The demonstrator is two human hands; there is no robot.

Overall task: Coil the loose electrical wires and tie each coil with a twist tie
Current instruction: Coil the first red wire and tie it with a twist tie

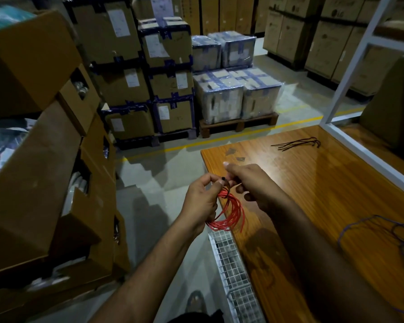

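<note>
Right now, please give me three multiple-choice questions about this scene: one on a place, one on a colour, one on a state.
1. Where do the spare twist ties lie?
A. far end of the table
B. floor
C. inside a box

2. What colour is the wire coil in the hands?
A. blue
B. red
C. yellow

3. How is the purple wire on the table?
A. loose
B. tied
C. held

Answers:
1 A, the dark ties rest on the wood near the far edge.
2 B, the loops are red.
3 A, it sprawls untied, and no hand touches it.
</note>
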